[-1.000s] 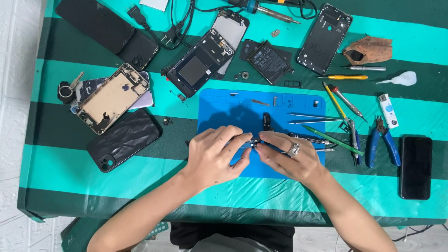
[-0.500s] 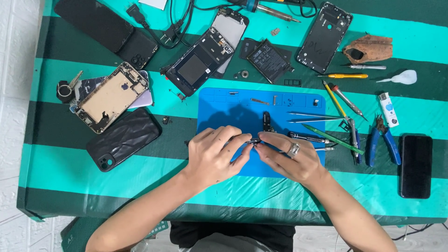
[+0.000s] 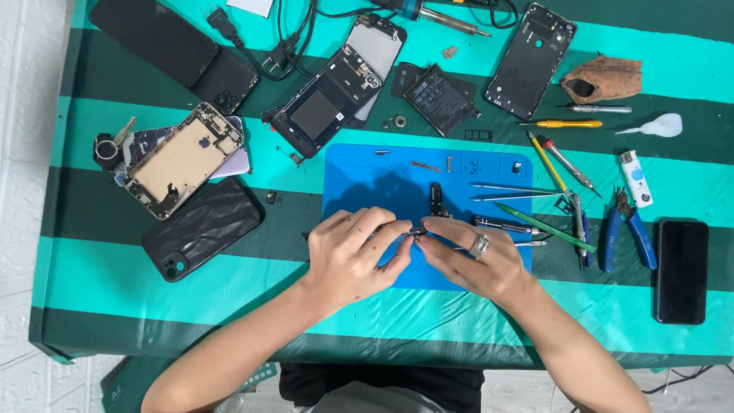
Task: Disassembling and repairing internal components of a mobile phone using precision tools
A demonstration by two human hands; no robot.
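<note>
Both of your hands are meeting over the lower middle of the blue work mat (image 3: 367,172), fingertips almost touching. Your left hand (image 3: 353,252) is curling nearly closed, thumb and forefinger pinching one end of a small dark part (image 3: 417,230); your right hand (image 3: 474,256), wearing a ring, is pinching the other end with fingers stretched flat. What the part is stays too small to tell. Just above your fingertips on the mat, a small black component (image 3: 436,200) is lying upright. Tweezers (image 3: 512,191) are resting on the mat's right side. Left of the mat, a black phone case (image 3: 202,227) is lying, and blue-handled pliers (image 3: 628,229) are sitting well off to its right.
</note>
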